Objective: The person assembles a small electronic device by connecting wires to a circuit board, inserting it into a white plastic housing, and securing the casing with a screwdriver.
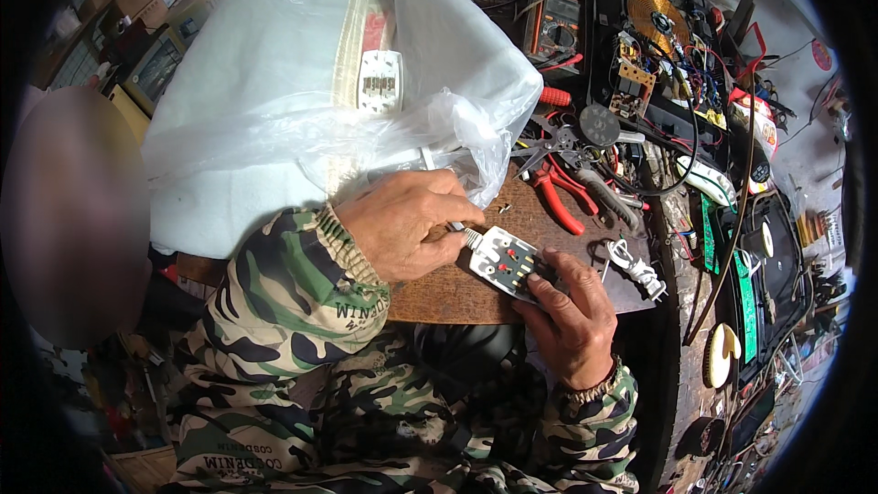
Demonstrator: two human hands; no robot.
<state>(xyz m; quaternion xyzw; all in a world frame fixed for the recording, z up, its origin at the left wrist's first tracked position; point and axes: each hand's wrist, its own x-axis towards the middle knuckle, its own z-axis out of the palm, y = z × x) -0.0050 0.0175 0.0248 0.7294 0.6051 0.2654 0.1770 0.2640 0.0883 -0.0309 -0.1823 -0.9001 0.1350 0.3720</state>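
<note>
"So, what is hard to make out?"

"The left hand covers most of the cord, its thumb and finger pinched together on it. The right hand is clamped on the power strip, and its fingers hide that end. Whether the strip touches the wood cannot be told."

"Where is it, and how does it look?"

"Just in from the near edge of the tabletop, slanting toward the right hand: white-rimmed, dark-faced, with small red parts and pale metallic pieces."

"And containers?"

"A pale bag with clear film fills the tabletop's far left, its top cut off. A white socket block with dark slots shows there beside a red patch; whether it lies inside is unclear. Red-handled pliers lie beside the bag, and a white plug lead near the tabletop's right edge."
</note>
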